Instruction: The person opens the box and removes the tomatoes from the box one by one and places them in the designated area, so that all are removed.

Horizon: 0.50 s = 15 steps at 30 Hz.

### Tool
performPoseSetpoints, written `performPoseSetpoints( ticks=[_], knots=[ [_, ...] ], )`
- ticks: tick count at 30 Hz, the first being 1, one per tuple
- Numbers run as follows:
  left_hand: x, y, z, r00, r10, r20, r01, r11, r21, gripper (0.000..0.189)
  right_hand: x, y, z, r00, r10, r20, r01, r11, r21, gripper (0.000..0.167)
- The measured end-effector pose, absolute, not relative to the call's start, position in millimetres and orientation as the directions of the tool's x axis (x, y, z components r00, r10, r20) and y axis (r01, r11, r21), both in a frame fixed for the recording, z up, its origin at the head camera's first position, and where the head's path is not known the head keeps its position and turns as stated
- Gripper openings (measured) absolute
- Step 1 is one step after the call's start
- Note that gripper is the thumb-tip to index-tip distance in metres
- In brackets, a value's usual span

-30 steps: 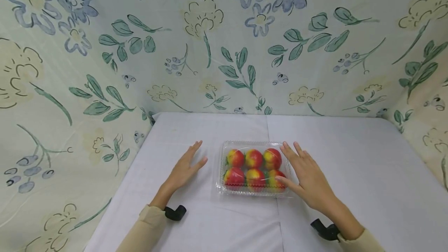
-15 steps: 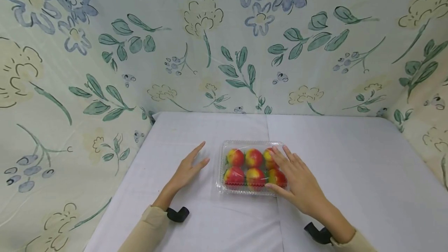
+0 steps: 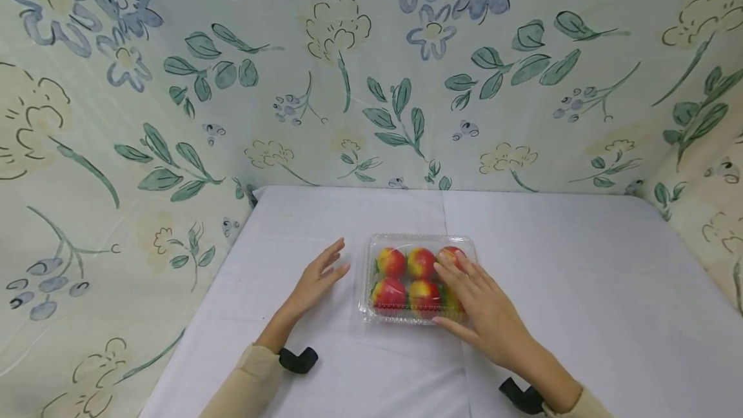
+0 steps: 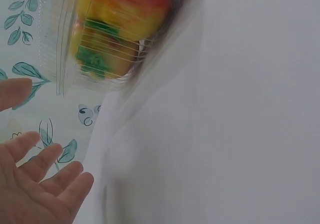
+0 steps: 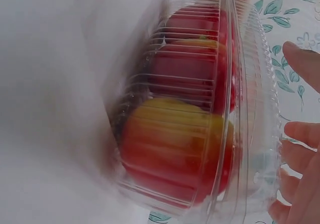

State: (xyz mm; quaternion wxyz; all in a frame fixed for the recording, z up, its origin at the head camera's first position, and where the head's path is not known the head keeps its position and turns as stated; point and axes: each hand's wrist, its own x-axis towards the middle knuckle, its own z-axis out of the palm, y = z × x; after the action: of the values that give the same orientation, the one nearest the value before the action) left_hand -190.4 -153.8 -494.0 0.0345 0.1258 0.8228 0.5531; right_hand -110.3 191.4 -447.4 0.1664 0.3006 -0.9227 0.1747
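A clear plastic clamshell box (image 3: 400,319) lies closed on the white cloth, holding several red-and-yellow fruits (image 3: 421,263); green leaves (image 4: 94,58) show in the left wrist view. My right hand (image 3: 490,315) is stretched over the box's right end, covering some of the fruits there. Its fingers are straight, and in the right wrist view the fingertips (image 5: 292,149) appear at the edge of the lid. Whether they touch it I cannot tell. To the left of the box, my left hand (image 3: 316,282) holds nothing, its fingers loosely extended and apart from the plastic.
White cloth covers the table (image 3: 580,263), with folds near the front. Behind and beside it hangs a floral curtain (image 3: 371,82). A black wrist mount (image 3: 298,360) sits at my left cuff and another black mount (image 3: 522,395) at the right.
My right hand has moved left and a little toward me, over the box's right end. My left hand has shifted slightly right, its fingers drawn closer together. The box stays in place.
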Motion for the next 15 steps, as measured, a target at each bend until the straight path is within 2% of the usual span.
performPoseSetpoints(
  ticks=[4, 15],
  knots=[
    [-190.1, -151.5, -491.7, -0.962, 0.266, 0.068, 0.143, 0.273, 0.951, 0.063, -109.8, 189.1, -449.2, -0.742, -0.523, 0.421, -0.641, 0.736, -0.216, 0.086],
    [-190.2, -144.6, -491.7, -0.971, 0.239, 0.027, 0.077, 0.204, 0.976, 0.055, -109.9, 180.6, -457.7, -0.649, -0.587, 0.484, -0.723, 0.673, -0.154, 0.088]
  ],
)
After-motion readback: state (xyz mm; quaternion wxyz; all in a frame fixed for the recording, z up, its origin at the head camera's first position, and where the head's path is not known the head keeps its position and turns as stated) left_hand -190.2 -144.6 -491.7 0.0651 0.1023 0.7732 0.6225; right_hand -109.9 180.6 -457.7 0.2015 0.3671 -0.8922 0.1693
